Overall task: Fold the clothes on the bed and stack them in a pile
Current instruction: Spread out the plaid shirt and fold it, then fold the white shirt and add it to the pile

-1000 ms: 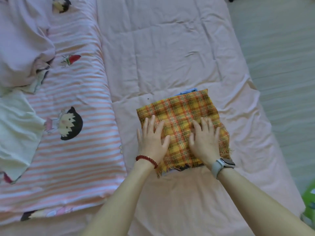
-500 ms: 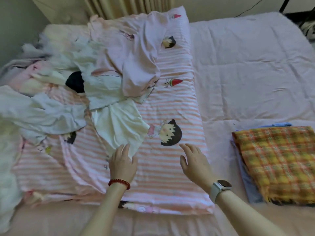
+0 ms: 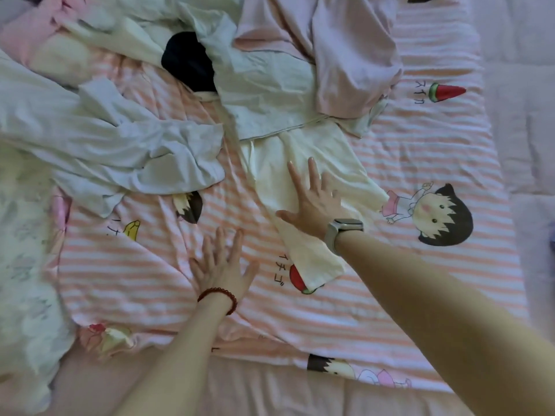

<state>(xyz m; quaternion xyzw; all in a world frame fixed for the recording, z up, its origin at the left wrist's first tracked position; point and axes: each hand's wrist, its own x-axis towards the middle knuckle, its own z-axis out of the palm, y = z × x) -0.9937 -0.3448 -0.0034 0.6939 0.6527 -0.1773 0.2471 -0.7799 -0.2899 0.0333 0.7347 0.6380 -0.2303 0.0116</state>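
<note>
I take the striped blanket [image 3: 420, 163], pink and white with cartoon prints, as my landmark; it covers most of the bed [image 3: 270, 391]. My right hand [image 3: 315, 202] lies flat on a cream garment [image 3: 300, 163] near the blanket's middle, fingers straight and spread, thumb out to the side, nothing gripped. A pale watch [image 3: 342, 232] sits on that wrist. My left hand [image 3: 222, 262] is nearer the blanket's front edge, beside the cream garment's lower end, fingers straight and spread over the stripes. I cannot tell whether it touches the blanket or hovers just above it. A red bead bracelet [image 3: 217, 295] circles that wrist. The two hands are apart, and neither holds anything.

The unfolded clothes lie heaped across the blanket's far and left parts. A pale blue garment [image 3: 120, 145] sprawls left of the cream one. A pale green-white piece [image 3: 264, 94] overlaps the cream garment's far end. A lilac shirt [image 3: 345, 55] drapes at the blanket's far side, right of the green-white piece. A dark garment [image 3: 189, 61] shows between the pale pieces. A pink item [image 3: 27, 34] sits at the blanket's far left corner. The view is slightly blurred.
</note>
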